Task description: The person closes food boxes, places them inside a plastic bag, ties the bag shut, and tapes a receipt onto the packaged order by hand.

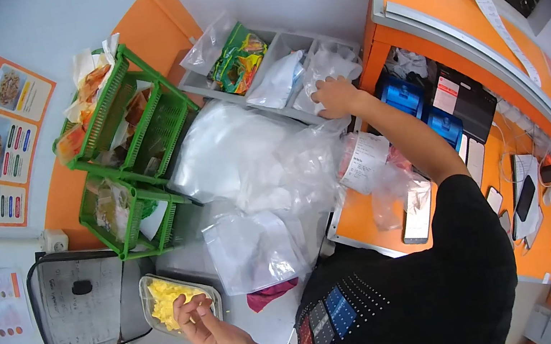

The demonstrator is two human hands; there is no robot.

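Observation:
My right hand (334, 98) reaches into the right end of a grey divided tray (277, 51), fingers bent onto a clear plastic bag (330, 64). Its fingertips are partly lost against the crumpled plastic. My left hand (205, 324) hovers at the edge of a clear tub (215, 300) of yellow pieces (166, 303). Its fingers are loosely curled and apart, with nothing visible in them. Between my hands lie large stacks of clear plastic bags (229, 158). A white-and-clear packet (278, 80) fills the tray's middle compartment, beside a green and yellow packet (238, 58).
Green stacked baskets (163, 129) with packets stand at the left. Below them sits a dark-rimmed box lid (86, 302). On the orange counter at right are a bag with a receipt (365, 161), a phone (417, 210), blue devices (401, 96) and cables.

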